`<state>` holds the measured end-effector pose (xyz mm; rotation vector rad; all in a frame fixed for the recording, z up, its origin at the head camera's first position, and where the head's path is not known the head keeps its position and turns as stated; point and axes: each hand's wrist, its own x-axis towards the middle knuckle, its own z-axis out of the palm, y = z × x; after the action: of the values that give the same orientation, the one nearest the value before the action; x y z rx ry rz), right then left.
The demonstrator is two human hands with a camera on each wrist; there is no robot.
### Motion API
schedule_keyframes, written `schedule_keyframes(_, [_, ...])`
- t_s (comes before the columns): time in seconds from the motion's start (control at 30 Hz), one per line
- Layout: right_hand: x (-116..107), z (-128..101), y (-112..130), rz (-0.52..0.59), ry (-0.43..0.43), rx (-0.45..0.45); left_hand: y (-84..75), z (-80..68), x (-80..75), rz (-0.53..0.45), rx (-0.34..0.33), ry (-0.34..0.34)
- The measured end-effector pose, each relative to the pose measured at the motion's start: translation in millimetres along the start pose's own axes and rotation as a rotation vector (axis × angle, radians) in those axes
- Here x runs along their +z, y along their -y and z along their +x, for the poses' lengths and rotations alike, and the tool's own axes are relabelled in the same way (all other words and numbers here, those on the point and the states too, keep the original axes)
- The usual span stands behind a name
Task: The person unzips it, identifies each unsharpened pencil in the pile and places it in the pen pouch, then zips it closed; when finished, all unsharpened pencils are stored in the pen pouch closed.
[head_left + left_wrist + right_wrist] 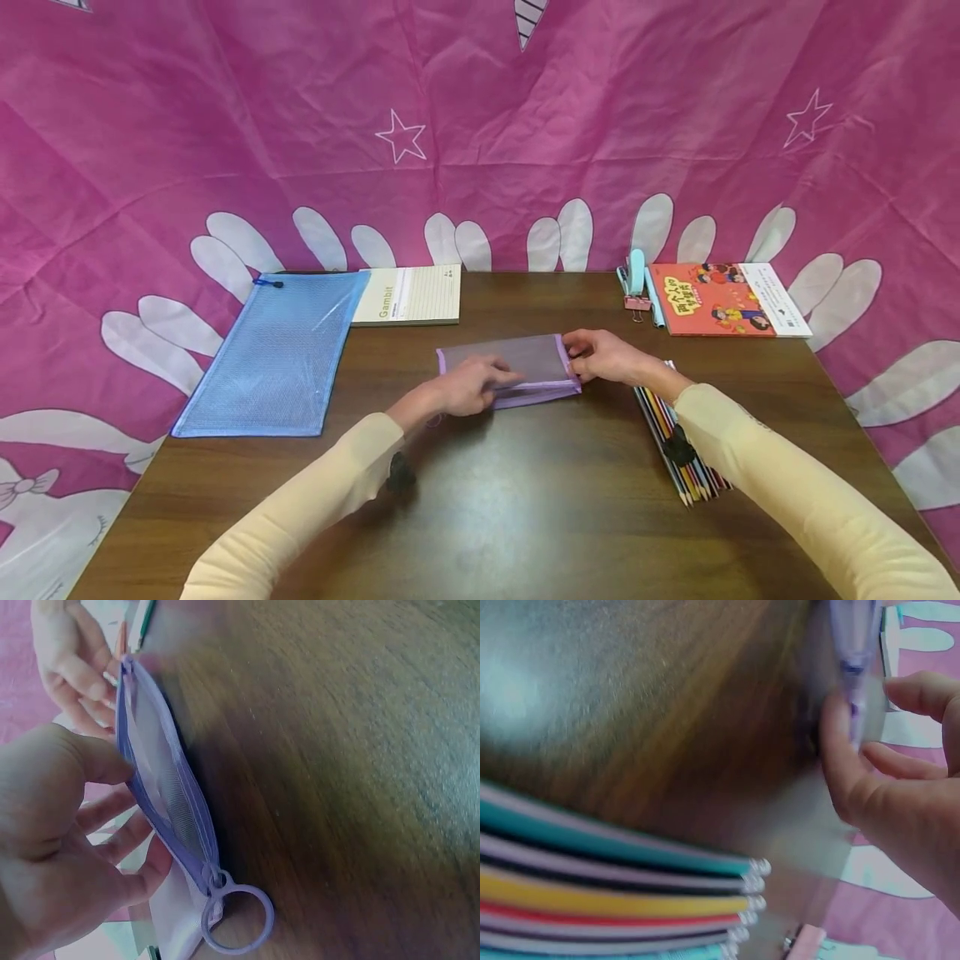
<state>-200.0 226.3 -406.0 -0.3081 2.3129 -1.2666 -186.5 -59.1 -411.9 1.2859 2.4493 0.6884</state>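
Observation:
A purple mesh zip pouch (517, 367) lies mid-table with its zipped edge towards me. My left hand (491, 382) holds its left half, thumb on the near side and fingers behind the mesh (161, 772). The zip's ring pull (238, 924) hangs at the near end, and the mouth gapes slightly. My right hand (576, 354) pinches the pouch's right end, thumb and fingers either side of it (853, 667). A row of coloured pencils (678, 437) lies under my right forearm, their ends close in the right wrist view (630, 892).
A large blue mesh pouch (273, 354) lies at the left. A lined notebook (408, 294) sits at the back, a red picture book (723, 298) and clips (637, 287) at the back right. Pink cloth (480, 125) hangs behind the table.

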Motion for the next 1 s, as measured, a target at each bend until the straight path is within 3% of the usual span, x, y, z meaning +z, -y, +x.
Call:
schedule_keyframes(0.17, [-14,-24,4,-0.296,-0.147,-0.098,-3.8,0.5,4.4,-0.003,0.02,-0.037])
schedule_keyframes(0.27, [-22,-44,3,-0.354,-0.18,-0.074,-7.4,1.0,7.4,-0.009,0.003,-0.058])
schedule_keyframes(0.53, [-29,-87,-10,-0.301,-0.118,0.101,-14.3,0.3,11.6,-0.017,-0.05,-0.094])
schedule_keyframes(1.0, [-28,-108,-22,-0.222,-0.12,0.231,-16.8,-5.5,9.5,-0.012,-0.085,-0.147])
